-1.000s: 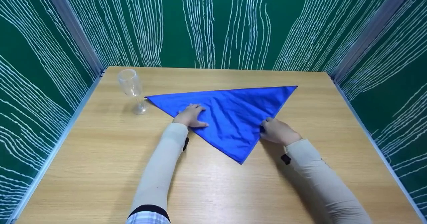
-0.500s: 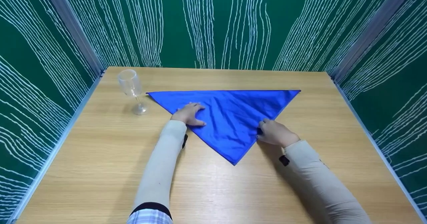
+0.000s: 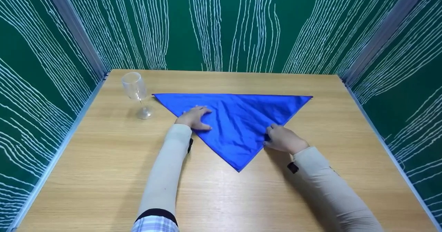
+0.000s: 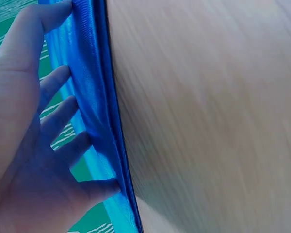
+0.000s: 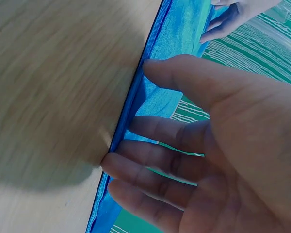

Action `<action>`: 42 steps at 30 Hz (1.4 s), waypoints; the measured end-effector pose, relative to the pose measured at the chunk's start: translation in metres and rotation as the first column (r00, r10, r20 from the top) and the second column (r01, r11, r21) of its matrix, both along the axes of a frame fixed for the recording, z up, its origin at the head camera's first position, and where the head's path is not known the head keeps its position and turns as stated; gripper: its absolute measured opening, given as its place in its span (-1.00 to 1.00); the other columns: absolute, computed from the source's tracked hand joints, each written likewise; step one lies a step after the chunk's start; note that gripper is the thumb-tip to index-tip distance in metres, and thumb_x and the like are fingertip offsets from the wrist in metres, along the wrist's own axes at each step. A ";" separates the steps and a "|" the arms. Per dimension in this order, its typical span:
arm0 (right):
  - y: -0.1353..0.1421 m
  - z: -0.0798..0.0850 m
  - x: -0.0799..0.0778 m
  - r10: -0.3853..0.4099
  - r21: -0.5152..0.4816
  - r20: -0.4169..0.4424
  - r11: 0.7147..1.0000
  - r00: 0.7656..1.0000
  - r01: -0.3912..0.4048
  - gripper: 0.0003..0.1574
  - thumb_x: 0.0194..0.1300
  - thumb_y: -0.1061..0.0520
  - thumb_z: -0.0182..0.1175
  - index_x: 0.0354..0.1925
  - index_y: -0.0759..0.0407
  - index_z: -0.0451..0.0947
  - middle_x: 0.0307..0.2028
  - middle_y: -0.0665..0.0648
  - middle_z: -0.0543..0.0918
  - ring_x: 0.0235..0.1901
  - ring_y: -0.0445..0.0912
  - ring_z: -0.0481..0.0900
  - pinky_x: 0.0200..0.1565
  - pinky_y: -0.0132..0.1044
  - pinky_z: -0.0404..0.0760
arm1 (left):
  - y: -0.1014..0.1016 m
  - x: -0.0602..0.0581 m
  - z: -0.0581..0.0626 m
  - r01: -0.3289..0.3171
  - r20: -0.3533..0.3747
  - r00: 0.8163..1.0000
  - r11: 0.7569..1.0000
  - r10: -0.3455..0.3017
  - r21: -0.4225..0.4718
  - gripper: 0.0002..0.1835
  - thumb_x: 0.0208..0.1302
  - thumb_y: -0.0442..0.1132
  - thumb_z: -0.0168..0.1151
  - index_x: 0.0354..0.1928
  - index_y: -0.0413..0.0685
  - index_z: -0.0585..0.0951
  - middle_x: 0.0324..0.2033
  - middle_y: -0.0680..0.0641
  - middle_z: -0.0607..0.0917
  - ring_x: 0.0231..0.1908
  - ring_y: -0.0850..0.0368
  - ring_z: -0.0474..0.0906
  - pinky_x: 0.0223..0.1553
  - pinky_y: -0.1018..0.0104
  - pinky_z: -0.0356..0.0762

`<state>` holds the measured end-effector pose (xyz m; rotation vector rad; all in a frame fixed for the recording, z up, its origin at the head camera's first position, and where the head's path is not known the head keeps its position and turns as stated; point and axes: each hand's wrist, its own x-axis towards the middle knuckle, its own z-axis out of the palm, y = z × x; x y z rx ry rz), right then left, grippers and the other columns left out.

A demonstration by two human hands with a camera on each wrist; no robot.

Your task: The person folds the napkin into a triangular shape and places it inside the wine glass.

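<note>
A blue cloth napkin, folded to a triangle, lies on the wooden table with its long side at the back and a corner toward me. My left hand rests on its left part, fingers spread; in the left wrist view, the fingertips touch the cloth close to its layered edge. My right hand is at the napkin's right slanting edge. Seen from the right wrist, its thumb and bent fingers stand apart, their tips along the hemmed edge. Soft creases run across the cloth between the hands.
A clear wine glass stands upright just left of the napkin's left corner. The wooden table is bordered by green walls with white wavy lines at the back and both sides.
The napkin has turned slightly: its right corner came nearer, its left corner moved back a little, and its front corner shifted left. Both hands moved slightly left with it.
</note>
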<state>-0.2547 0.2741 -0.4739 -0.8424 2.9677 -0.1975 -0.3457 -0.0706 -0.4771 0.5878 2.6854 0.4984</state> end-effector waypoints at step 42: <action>-0.002 -0.001 0.002 -0.078 0.025 0.065 0.997 0.995 0.076 -0.59 0.29 0.10 0.32 -0.21 0.47 0.46 -0.32 0.26 0.45 -0.31 0.11 0.48 -0.24 0.07 0.60 | 0.017 0.080 -0.003 0.141 -0.052 0.988 0.987 -0.145 -0.081 -0.13 0.29 0.25 0.27 0.53 0.04 0.26 0.52 -0.22 0.11 0.48 -0.34 -0.05 0.41 -0.19 0.09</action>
